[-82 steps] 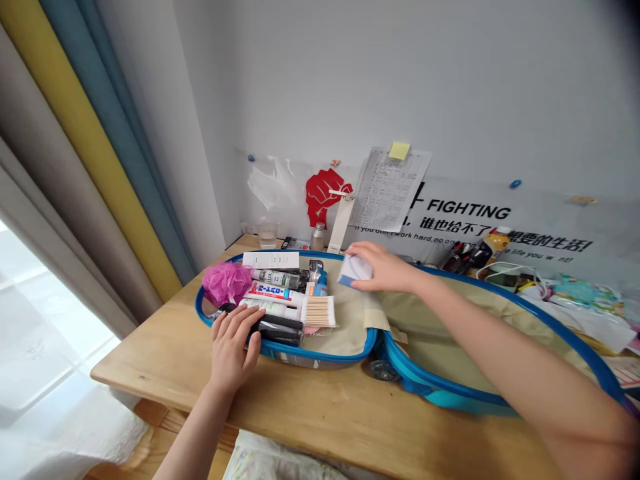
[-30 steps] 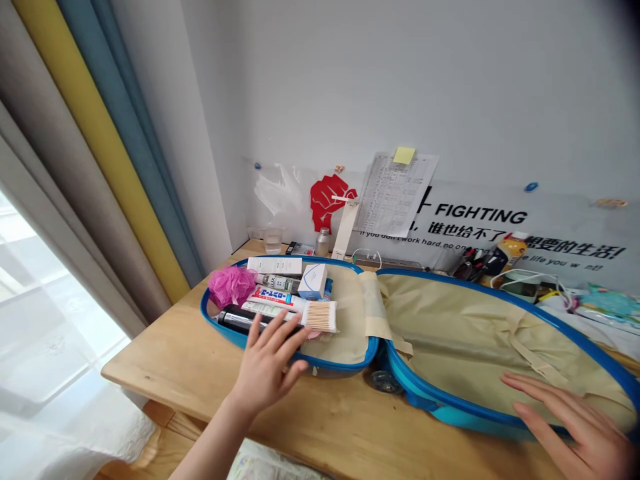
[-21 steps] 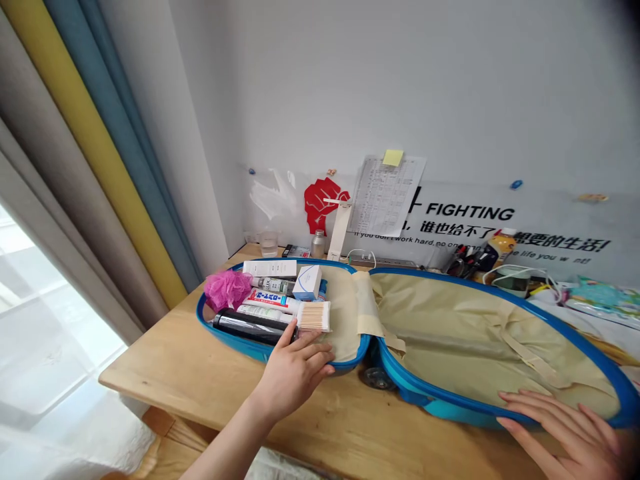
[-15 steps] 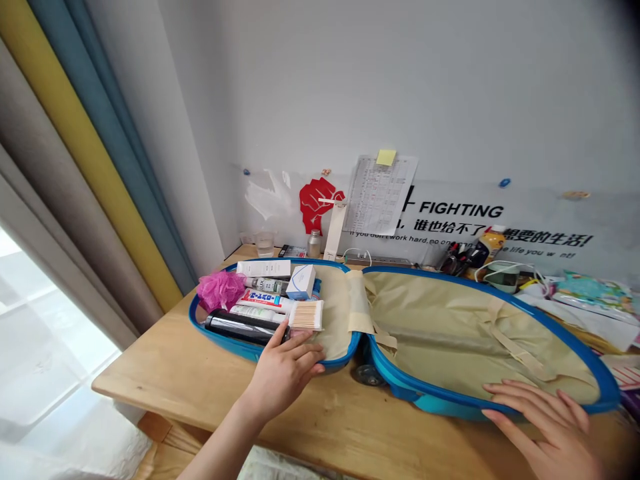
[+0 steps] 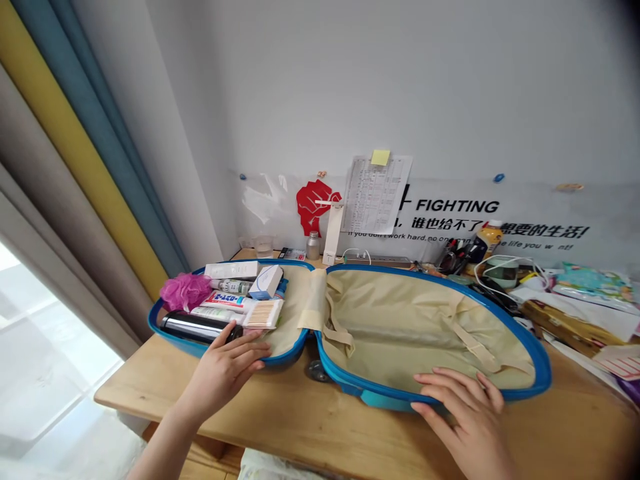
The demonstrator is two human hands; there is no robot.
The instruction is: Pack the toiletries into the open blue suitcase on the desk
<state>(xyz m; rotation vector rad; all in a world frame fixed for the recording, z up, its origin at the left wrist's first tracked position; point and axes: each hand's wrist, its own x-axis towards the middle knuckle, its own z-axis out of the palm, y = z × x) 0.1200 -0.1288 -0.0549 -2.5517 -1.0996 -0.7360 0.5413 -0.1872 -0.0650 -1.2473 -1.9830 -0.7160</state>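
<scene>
A blue suitcase [image 5: 525,390] with beige lining lies wide open on the wooden desk [image 5: 320,427]. Its left half holds a pink bath puff [image 5: 184,291], a black bottle [image 5: 193,325], tubes [image 5: 225,301], a pack of cotton swabs [image 5: 264,313] and a small white-blue box [image 5: 266,281]. My left hand [image 5: 225,368] rests with fingers spread on the near rim of the left half, beside the black bottle. My right hand [image 5: 465,417] lies flat, fingers apart, on the near rim of the right half, which holds only its straps.
The suitcase's left end juts past the desk's left edge. A wall with posters and a taped sheet [image 5: 375,193] backs the desk. Bottles, pens, cables and packets [image 5: 575,300] clutter the right side. Curtains [image 5: 75,167] hang at the left by a bright window.
My right hand put the white-blue box into the left half, then came down onto the right half's near rim. The whole suitcase has slid left along the desk under both hands.
</scene>
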